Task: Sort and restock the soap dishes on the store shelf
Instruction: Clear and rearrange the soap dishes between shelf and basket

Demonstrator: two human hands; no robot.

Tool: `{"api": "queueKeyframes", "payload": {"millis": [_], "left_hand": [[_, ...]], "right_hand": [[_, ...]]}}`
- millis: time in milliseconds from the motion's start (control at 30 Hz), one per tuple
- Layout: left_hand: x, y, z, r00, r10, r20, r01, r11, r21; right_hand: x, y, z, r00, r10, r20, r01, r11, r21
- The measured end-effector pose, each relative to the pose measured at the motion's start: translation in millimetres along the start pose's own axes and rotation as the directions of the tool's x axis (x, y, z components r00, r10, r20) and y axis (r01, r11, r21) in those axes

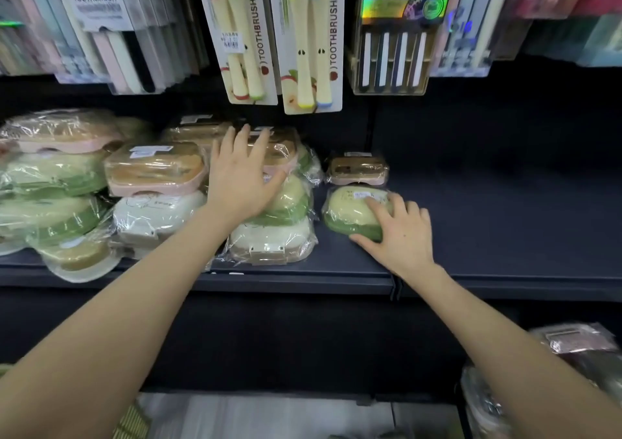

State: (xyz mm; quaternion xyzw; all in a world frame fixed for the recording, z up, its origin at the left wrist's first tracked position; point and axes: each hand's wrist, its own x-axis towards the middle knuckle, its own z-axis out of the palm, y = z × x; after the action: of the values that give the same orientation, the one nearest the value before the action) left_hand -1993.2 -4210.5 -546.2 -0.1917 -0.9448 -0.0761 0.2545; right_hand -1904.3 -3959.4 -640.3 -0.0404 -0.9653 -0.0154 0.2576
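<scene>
**Wrapped stack may slip at a nudge**

The right hand [400,233] curls over the green soap dish [350,213], thumb at its front rim, on the shelf [505,236] just right of the centre stack [296,203]. The left hand [240,173] lies spread and flat on that stack's pink-rimmed top dish [286,152]. Slick wrap and domed lids look unsteady; a sideways push could spill dishes over the shelf's front edge.
</scene>
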Motion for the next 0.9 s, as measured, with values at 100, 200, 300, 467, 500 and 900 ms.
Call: {"api": "queueKeyframes", "payload": {"millis": [100, 200, 300, 467, 500, 900], "left_hand": [[21, -10, 0, 0.991, -0.056, 0.119, 0.055, 0.998, 0.006], [25, -9, -5, 0.978, -0.057, 0.199, 0.048, 0.998, 0.051], [16, -3, -14, 0.994, 0.070, 0.087, -0.087, 0.975, 0.207], [14, -6, -20, 0.986, 0.157, -0.060, -0.157, 0.988, -0.001], [16, -9, -19, 0.993, 0.119, -0.007, -0.119, 0.991, -0.059], [20, -7, -21, 0.971, 0.138, 0.195, -0.068, 0.943, -0.327]], "right_hand": [[-14, 0, -8, 0.995, 0.028, -0.098, -0.033, 0.998, -0.044], [-14, -2, -13, 0.993, 0.073, -0.089, -0.073, 0.997, -0.005], [-10, -1, -13, 0.994, 0.107, 0.018, -0.108, 0.981, 0.159], [-9, 1, -16, 0.953, 0.151, 0.262, -0.238, 0.908, 0.344], [-9, 2, -16, 0.957, 0.146, 0.251, -0.229, 0.910, 0.346], [-18, 1, -23, 0.961, 0.219, 0.167, -0.266, 0.893, 0.362]]}}
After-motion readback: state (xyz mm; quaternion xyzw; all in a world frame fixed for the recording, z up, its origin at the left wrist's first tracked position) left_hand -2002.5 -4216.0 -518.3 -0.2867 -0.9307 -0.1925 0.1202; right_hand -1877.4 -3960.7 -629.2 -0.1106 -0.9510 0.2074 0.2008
